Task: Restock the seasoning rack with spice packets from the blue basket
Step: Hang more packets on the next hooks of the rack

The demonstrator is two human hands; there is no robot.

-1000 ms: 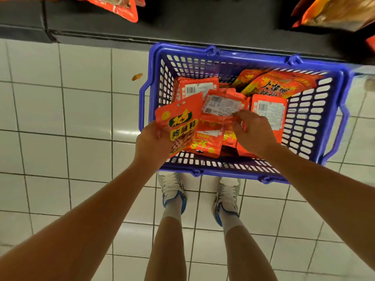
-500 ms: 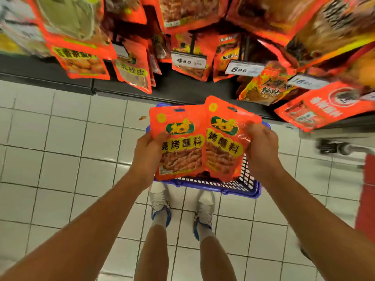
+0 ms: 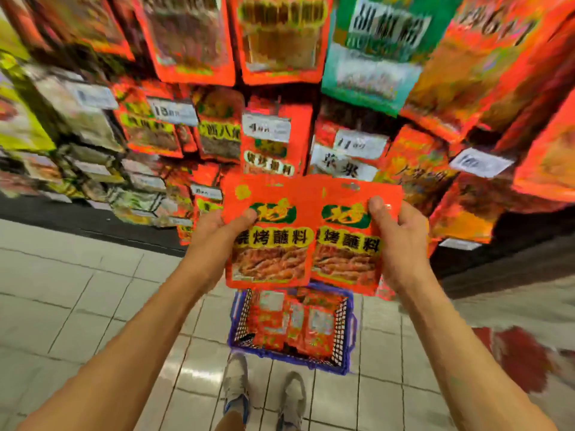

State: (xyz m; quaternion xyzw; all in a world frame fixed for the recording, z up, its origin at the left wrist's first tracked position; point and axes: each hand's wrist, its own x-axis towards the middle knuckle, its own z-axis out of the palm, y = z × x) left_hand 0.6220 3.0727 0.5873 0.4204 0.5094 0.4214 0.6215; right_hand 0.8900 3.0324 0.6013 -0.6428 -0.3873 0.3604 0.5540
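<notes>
Left hand and right hand each grip an upright packet — side by side — the rack directly ahead, above.

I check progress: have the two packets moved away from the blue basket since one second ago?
Yes. The two packets moved up, out of the blue basket, toward the rack.

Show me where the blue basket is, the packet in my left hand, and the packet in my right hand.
blue basket (image 3: 348, 334): head view, on its right mesh wall.
left packet (image 3: 269, 241): head view, on its yellow label band.
right packet (image 3: 345, 244): head view, on its yellow label band.
</notes>
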